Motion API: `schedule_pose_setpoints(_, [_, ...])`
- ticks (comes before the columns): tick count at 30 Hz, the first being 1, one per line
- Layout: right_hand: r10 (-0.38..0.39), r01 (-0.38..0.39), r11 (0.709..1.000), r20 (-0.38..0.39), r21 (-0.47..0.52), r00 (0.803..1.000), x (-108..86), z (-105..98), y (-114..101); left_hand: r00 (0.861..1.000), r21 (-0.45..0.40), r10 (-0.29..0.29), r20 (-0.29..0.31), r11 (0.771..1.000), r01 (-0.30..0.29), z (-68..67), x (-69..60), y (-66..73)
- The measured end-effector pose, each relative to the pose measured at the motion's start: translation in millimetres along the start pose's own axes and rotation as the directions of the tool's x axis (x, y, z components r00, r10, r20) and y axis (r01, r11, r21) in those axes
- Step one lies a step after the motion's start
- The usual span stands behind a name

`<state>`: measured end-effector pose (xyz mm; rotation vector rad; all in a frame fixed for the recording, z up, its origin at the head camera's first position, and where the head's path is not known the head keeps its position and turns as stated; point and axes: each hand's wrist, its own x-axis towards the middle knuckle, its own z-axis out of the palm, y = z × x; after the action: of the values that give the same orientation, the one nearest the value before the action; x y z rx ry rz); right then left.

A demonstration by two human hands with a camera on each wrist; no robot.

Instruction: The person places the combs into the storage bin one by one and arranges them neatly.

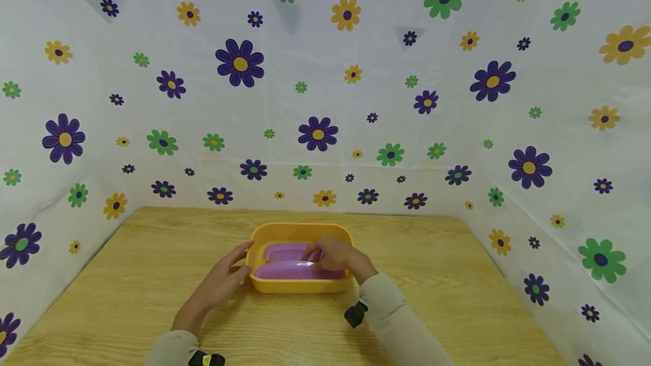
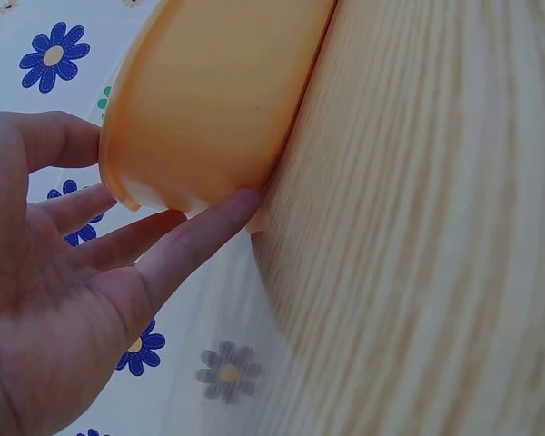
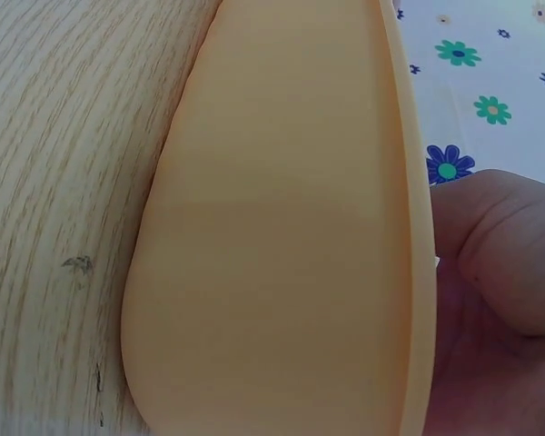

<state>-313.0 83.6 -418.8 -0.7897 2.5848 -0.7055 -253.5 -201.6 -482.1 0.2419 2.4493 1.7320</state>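
A yellow-orange plastic tub [image 1: 300, 286] stands on the wooden table. Inside lie two purple combs: the far comb [image 1: 285, 251] near the back wall, and the near comb [image 1: 285, 271] in front of it, teeth facing the front. My left hand [image 1: 220, 282] touches the tub's left end, thumb stretched along the lower wall and the other fingers by the rim, as the left wrist view shows. Over the right part of the tub, my right hand [image 1: 333, 254] reaches in with bent fingers at the combs. Whether it grips one is hidden; in the right wrist view the tub wall covers the fingertips.
The wooden table [image 1: 432, 275] extends around the tub on all sides. A white cloth [image 1: 315, 100] printed with flowers hangs behind it and along both sides. Dark wrist cameras show at both sleeves.
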Motion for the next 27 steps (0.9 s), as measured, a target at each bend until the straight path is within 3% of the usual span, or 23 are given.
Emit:
schedule_pose_setpoints(19, [0.020, -0.020, 1.000, -0.001, -0.015, 1.000, -5.4, -3.7, -0.5, 1.000, 0.001, -0.003, -0.006, 1.000, 0.003, -2.8, -0.8, -0.5])
schedule_pose_setpoints(22, [0.027, -0.027, 1.000, -0.015, -0.001, 1.000, -9.5, -5.7, 0.4, 1.000, 0.002, 0.000, 0.005, 1.000, 0.000, -3.7, -0.7, -1.2])
schedule_pose_setpoints(27, [-0.032, 0.032, 0.999, -0.078, -0.004, 0.996, -19.1, -13.4, 3.7, 1.000, -0.015, 0.005, 0.026, 1.000, -0.004, -6.0, -1.2, -2.6])
